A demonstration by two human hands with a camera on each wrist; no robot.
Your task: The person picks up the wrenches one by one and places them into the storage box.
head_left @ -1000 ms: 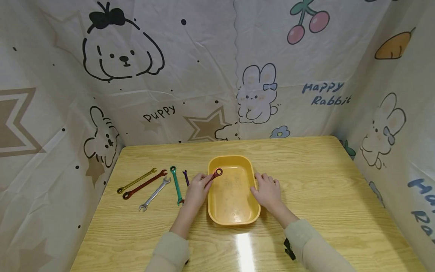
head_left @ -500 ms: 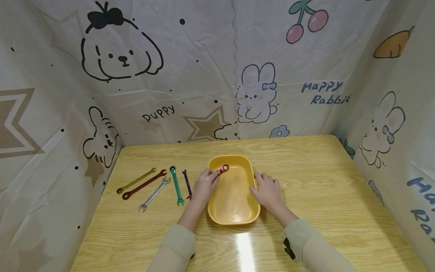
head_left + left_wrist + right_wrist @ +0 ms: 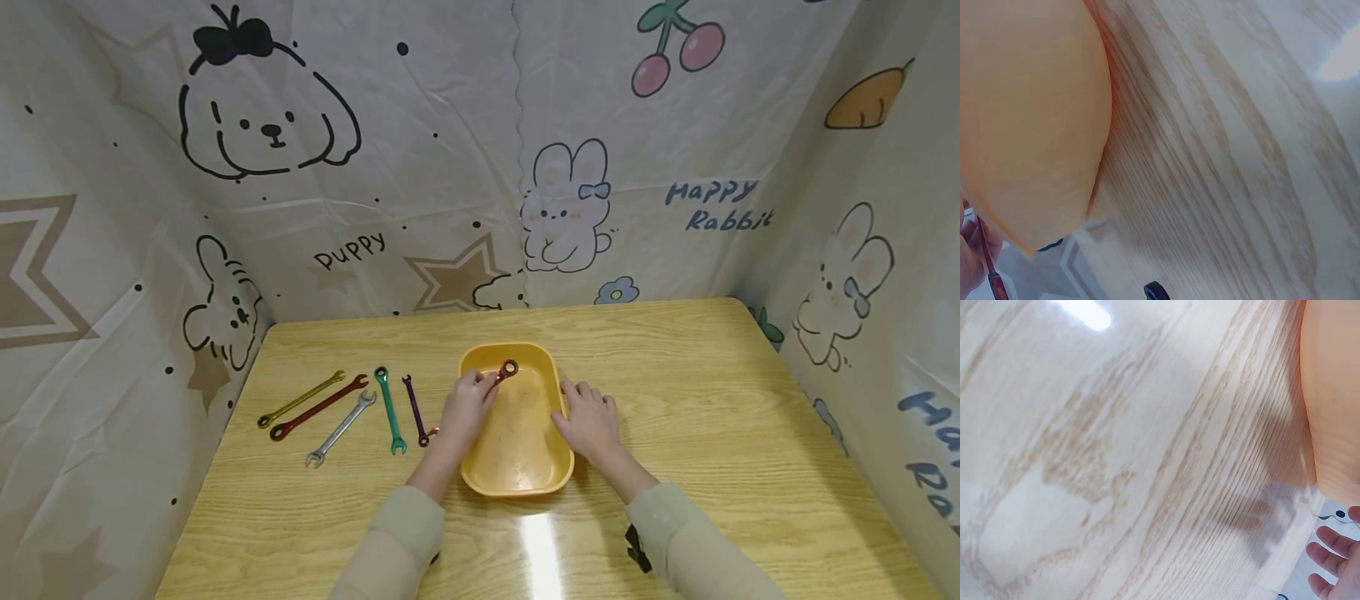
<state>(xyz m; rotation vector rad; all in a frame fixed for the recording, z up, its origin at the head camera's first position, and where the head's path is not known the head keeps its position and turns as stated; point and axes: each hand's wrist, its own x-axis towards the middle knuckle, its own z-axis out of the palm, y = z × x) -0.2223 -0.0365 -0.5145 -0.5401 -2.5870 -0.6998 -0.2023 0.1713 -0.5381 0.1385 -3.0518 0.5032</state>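
My left hand (image 3: 463, 410) pinches a red combination wrench (image 3: 508, 368) over the left side of a yellow plastic tray (image 3: 519, 450). The wrench's ring end points forward and right above the tray floor; its other end peeks out left of the hand. In the left wrist view the wrench's shaft (image 3: 986, 250) shows beside the fingers, past the tray wall (image 3: 1035, 112). My right hand (image 3: 591, 421) rests at the tray's right rim, thumb across the edge. Its loosely extended fingers (image 3: 1329, 559) are outside the wall in the right wrist view.
Left of the tray on the wooden table (image 3: 675, 375) lie a yellow wrench (image 3: 303, 400), a dark red wrench (image 3: 321, 407), a silver wrench (image 3: 341, 429), a green wrench (image 3: 389, 410) and a purple wrench (image 3: 415, 410). Printed cloth (image 3: 450, 108) walls the table's back and sides.
My left hand has carried the red wrench right and slightly forward, further over the tray, uncovering the purple wrench. My right hand has stayed at the rim.
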